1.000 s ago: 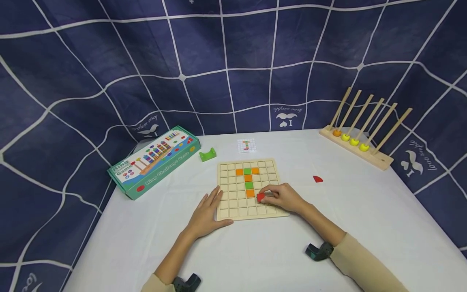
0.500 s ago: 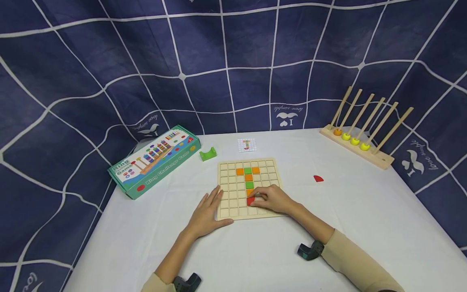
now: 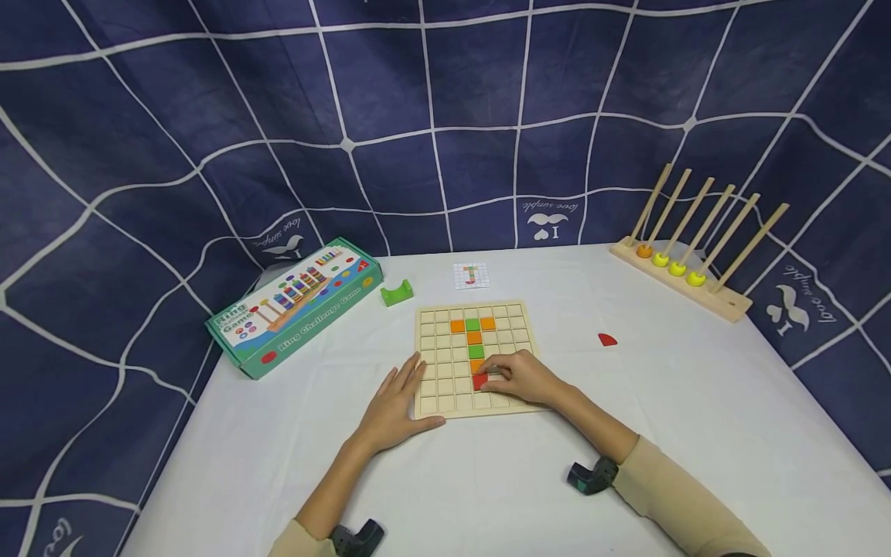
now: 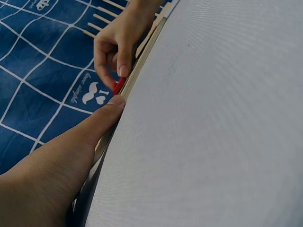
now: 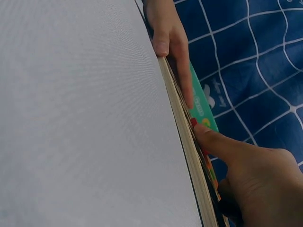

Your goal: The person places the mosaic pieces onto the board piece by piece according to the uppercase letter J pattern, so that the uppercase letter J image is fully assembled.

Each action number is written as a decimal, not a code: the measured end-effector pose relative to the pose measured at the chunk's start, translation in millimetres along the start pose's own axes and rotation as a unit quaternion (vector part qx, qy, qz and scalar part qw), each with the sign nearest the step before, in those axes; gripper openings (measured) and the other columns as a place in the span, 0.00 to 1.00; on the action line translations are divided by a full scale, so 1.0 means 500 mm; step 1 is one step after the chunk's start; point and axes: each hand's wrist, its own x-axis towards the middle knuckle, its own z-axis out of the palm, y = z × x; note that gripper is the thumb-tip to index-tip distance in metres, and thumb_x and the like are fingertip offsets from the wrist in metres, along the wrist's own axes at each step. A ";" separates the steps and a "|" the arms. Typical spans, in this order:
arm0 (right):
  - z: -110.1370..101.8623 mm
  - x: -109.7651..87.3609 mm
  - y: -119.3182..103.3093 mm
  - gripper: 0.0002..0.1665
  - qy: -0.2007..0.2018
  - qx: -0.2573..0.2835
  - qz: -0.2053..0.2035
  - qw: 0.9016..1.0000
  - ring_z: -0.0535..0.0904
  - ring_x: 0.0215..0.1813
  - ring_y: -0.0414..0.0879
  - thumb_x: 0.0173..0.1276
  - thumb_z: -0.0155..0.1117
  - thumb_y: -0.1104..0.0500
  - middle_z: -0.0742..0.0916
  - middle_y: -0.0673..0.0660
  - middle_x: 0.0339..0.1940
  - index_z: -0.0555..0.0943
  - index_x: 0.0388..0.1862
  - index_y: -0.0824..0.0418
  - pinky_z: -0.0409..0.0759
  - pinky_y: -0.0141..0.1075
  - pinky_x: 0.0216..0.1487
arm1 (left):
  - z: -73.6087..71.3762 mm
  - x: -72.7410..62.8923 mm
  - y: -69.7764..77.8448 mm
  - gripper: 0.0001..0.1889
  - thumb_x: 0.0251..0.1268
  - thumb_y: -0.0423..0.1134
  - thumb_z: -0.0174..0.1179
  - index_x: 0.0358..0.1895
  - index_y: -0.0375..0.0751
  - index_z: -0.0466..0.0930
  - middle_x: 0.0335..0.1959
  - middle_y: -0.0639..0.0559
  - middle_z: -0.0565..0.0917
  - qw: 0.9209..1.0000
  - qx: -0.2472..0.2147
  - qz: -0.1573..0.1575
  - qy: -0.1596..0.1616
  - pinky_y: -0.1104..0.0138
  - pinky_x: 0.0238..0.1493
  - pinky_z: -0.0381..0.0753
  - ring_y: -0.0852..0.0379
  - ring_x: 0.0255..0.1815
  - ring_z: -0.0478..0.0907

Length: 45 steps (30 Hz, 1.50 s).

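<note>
A: Your right hand [image 3: 524,378] is down on the wooden grid board [image 3: 435,363], fingers [image 5: 210,137] curled in and pinching the red square tile [image 3: 479,381]. The tile sits in a cell right under the lower orange one, at the foot of the coloured column.

B: And your left hand [image 3: 397,406]?

A: Flat and relaxed, fingers straight, resting along the board's left edge with the thumb against its near rim. It grips nothing. From the left wrist view you can see your thumb tip [image 4: 115,100] touching the thin pale edge, the red tile just beyond it.

B: What's the board like?

A: Light, smooth wood, square, cut into a grid of shallow square cells. Orange and green tiles [image 3: 473,326] form a T shape in it. It lies on a white cloth-covered counter [image 3: 696,418].

B: Anything around it?

A: A small red quarter-round piece [image 3: 608,340] lies well apart to your right. A green arched block [image 3: 396,294] and a little pattern card [image 3: 470,275] sit behind the board. A long green cardboard box [image 3: 295,305] is off to the left, and a wooden rack of slanted pegs [image 3: 689,247] with yellow and orange rings stands at the far right.
</note>
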 end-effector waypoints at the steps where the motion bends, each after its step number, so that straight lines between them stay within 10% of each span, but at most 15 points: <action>1: 0.000 0.000 0.000 0.14 0.000 -0.001 0.000 1.000 0.52 0.15 0.31 0.54 0.69 0.45 0.63 0.40 0.09 0.84 0.39 0.47 0.53 0.25 0.18 | 0.000 0.000 0.000 0.56 0.44 0.76 0.52 0.72 0.40 0.51 0.74 0.51 0.45 1.000 -0.001 0.000 -0.001 0.61 0.71 0.40 0.54 0.72 0.45; 32: -0.012 -0.009 0.005 0.15 0.003 0.009 0.013 1.000 0.56 0.16 0.33 0.55 0.69 0.46 0.65 0.41 0.10 0.83 0.41 0.47 0.56 0.26 0.18 | 0.001 0.000 0.003 0.56 0.44 0.75 0.53 0.71 0.38 0.52 0.74 0.50 0.46 1.000 0.003 0.002 0.000 0.61 0.71 0.41 0.56 0.72 0.45; 45: -0.131 -0.084 0.081 0.15 0.134 -0.028 0.056 0.989 0.54 0.15 0.34 0.53 0.72 0.51 0.64 0.42 0.12 0.84 0.41 0.52 0.56 0.28 0.15 | 0.003 -0.001 0.001 0.56 0.45 0.76 0.53 0.71 0.38 0.52 0.74 0.49 0.47 1.000 0.012 0.003 0.006 0.62 0.71 0.40 0.57 0.73 0.44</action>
